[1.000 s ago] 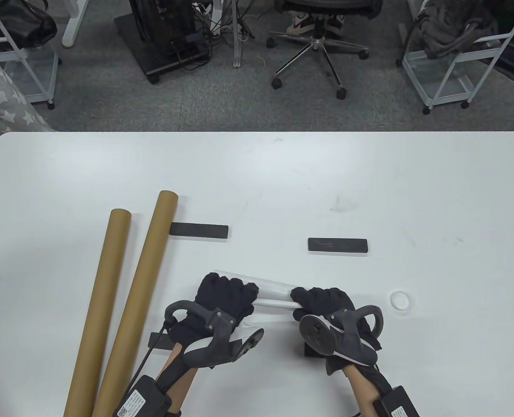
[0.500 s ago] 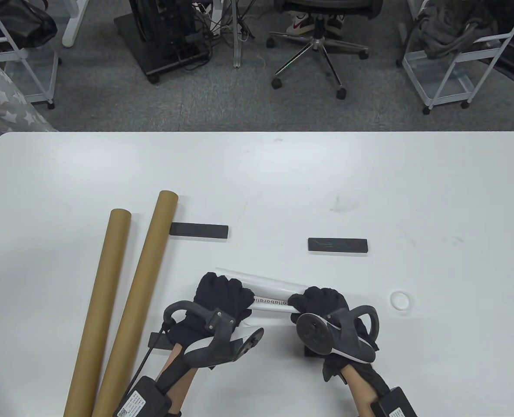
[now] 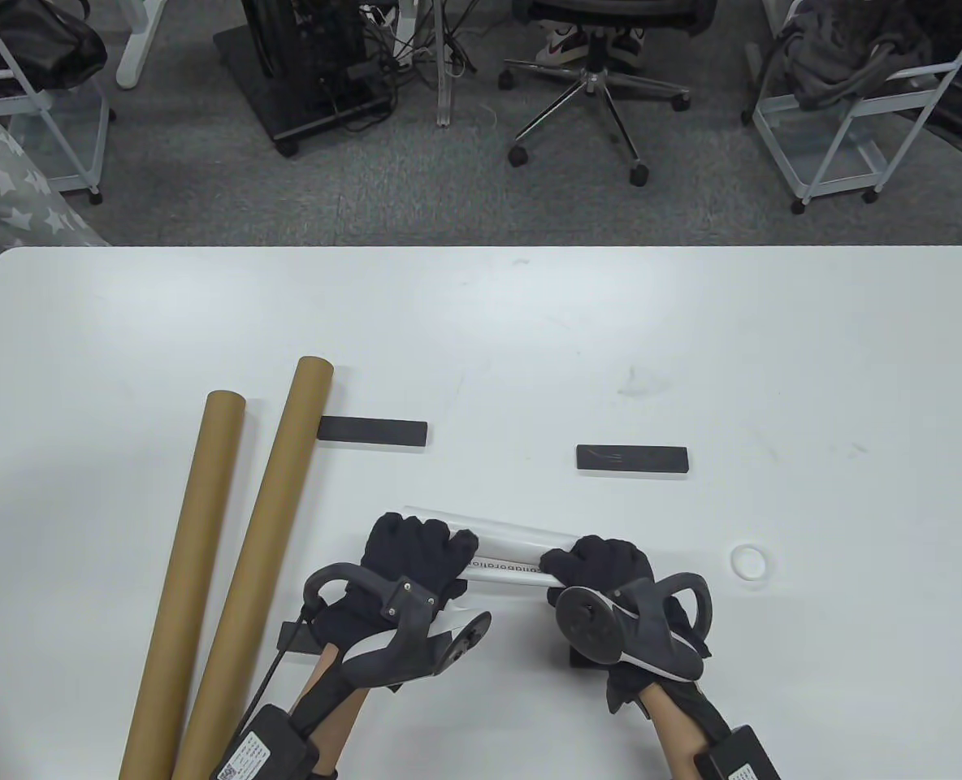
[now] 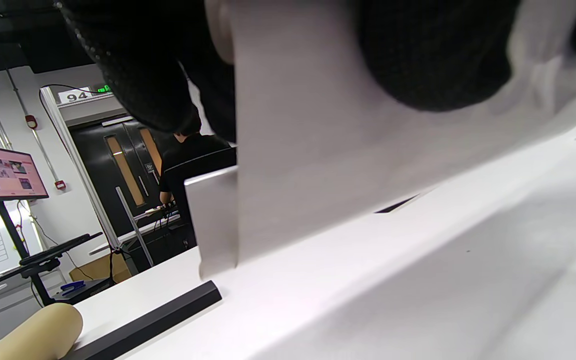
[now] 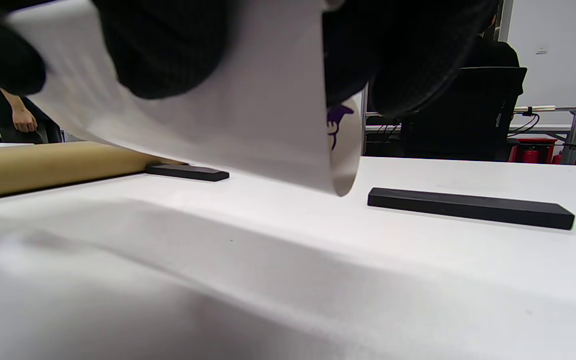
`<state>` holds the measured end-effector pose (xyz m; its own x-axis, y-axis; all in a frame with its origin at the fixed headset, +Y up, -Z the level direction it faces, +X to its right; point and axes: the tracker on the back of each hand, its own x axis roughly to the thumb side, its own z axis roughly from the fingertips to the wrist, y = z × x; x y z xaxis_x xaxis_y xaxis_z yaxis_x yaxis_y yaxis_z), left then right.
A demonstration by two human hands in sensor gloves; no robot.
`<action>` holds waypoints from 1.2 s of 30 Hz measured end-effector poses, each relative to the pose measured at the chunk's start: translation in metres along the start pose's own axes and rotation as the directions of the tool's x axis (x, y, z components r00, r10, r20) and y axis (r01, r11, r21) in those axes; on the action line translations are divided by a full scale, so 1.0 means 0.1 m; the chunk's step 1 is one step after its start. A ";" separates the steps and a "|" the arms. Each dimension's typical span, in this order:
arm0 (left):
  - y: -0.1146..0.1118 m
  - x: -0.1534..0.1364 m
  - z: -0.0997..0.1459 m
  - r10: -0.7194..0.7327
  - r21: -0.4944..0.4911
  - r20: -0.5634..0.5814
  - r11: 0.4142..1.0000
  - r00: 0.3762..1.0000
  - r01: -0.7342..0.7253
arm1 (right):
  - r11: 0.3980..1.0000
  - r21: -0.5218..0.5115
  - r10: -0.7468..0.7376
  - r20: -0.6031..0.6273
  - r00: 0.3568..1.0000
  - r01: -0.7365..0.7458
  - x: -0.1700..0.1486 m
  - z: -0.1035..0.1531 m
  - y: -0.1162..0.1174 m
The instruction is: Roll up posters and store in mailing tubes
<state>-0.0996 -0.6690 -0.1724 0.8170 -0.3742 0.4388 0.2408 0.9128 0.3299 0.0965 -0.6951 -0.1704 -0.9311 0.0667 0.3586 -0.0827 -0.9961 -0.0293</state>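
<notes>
A white poster (image 3: 507, 561), mostly rolled, lies across the near middle of the table with printed letters showing between my hands. My left hand (image 3: 416, 556) curls over its left end and my right hand (image 3: 599, 565) curls over its right end. In the left wrist view the poster (image 4: 318, 150) fills the frame under black gloved fingers (image 4: 433, 55). The right wrist view shows the roll's open end (image 5: 340, 150) with a purple mark, held just above the table. Two brown mailing tubes (image 3: 205, 561) (image 3: 257, 561) lie side by side to the left.
Two black bar weights (image 3: 374, 431) (image 3: 632, 459) lie beyond the poster, and others sit partly hidden under my hands (image 3: 298, 638). A white tube cap (image 3: 749, 561) rests to the right. Beyond the table's far edge stand an office chair (image 3: 603, 57) and wire carts (image 3: 847, 106).
The roll has turned between my hands, bringing printed letters into view. My right hand shifted slightly left along the poster; the left hand stays in place.
</notes>
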 end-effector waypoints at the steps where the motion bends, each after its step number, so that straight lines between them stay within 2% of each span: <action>1: 0.00 0.00 0.00 0.003 0.002 -0.001 1.000 1.000 -0.003 | 1.000 0.000 0.001 0.000 1.000 -0.001 0.00 0.00 0.00; 7: 0.00 -0.01 -0.01 -0.001 0.004 -0.004 1.000 1.000 0.001 | 1.000 -0.017 0.001 -0.010 1.000 -0.001 -0.03 0.00 0.00; 15: -0.04 0.02 -0.02 0.008 -0.062 0.009 0.998 1.000 -0.007 | 1.000 0.008 -0.011 -0.015 1.000 0.011 -0.06 0.01 0.02; 18: -0.01 0.01 -0.02 -0.002 -0.032 -0.005 0.999 1.000 0.002 | 0.999 0.007 -0.040 -0.015 0.999 0.040 -0.05 0.01 0.00; 22: 0.01 0.01 -0.02 -0.023 -0.018 0.011 1.000 1.000 0.023 | 0.999 -0.008 0.040 -0.015 0.999 -0.040 0.01 0.02 -0.02; 25: 0.01 0.00 -0.01 -0.040 -0.009 0.021 0.999 0.999 0.040 | 0.999 -0.029 0.019 -0.010 1.000 -0.020 0.00 0.03 -0.03; 36: -0.02 0.03 -0.01 -0.029 -0.035 0.011 0.999 1.000 0.029 | 0.999 -0.028 0.021 -0.035 0.999 -0.022 -0.04 0.04 -0.03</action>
<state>-0.0974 -0.6712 -0.1726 0.8036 -0.4024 0.4384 0.2828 0.9065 0.3136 0.1015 -0.6925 -0.1679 -0.9447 0.0473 0.3245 -0.0717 -0.9954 -0.0636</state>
